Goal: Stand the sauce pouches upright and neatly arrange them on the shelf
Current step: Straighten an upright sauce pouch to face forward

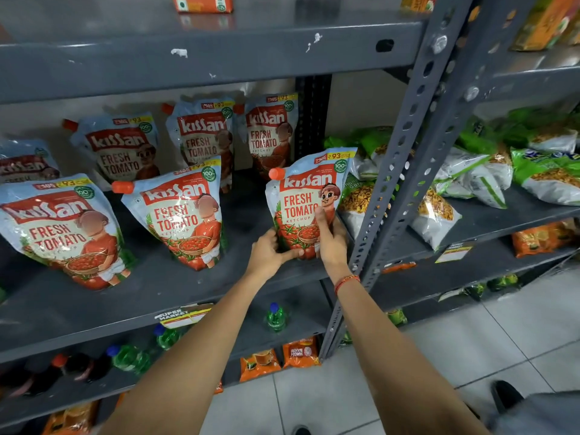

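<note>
Several Kissan tomato ketchup pouches stand on a grey metal shelf (163, 296). Both hands hold one upright pouch (303, 196) at the shelf's front right. My left hand (270, 251) grips its lower left corner and my right hand (331, 237) clasps its lower right side, thumb on the front. To the left, a second front pouch (182, 215) and a third (62, 230) stand leaning back. Three pouches stand in the back row (122, 149), (204, 136), (271, 133), and another (25, 161) is partly cut off at the far left.
A perforated grey upright post (398, 171) rises right beside the held pouch. Green and white snack bags (489, 171) fill the neighbouring shelf on the right. Green bottles (276, 318) and orange packets (260, 364) sit on lower shelves. A shelf beam (188, 64) runs overhead.
</note>
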Demonstrator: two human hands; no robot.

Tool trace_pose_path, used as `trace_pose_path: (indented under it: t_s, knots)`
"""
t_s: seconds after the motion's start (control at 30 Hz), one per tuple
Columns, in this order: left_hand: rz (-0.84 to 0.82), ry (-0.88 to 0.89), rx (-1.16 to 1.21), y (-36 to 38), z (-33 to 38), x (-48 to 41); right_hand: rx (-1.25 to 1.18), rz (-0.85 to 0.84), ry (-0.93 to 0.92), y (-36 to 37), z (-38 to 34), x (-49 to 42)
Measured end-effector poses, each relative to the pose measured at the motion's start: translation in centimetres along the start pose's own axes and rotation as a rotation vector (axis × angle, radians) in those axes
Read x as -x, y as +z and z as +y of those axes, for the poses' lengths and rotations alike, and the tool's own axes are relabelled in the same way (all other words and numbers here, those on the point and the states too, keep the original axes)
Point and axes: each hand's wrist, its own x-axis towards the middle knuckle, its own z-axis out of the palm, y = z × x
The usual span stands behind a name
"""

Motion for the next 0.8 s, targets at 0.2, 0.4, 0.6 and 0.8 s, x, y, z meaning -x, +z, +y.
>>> trace_pose_path:
  t_s: [0.2,0.4,0.6,0.8]
  knots:
    - [0.011,0.021,-0.024,0.3,-0.1,0.8,0.053,0.032,0.019,-0.4,0.0,0.8]
    - [-0.012,0.017,-0.034,0.0,-0.3,0.7,0.063,0.037,0.013,-0.3,-0.5,1.3]
    - [0.011,0.006,-0.093,-0.7,-0.1,1.2,0.194,0.231,-0.079,0.8,0.2,2.9]
    - [0.006,0.043,-0.134,-4.5,-1.7,3.6,0.668,0.529,-0.424,4.0,1.6,6.9]
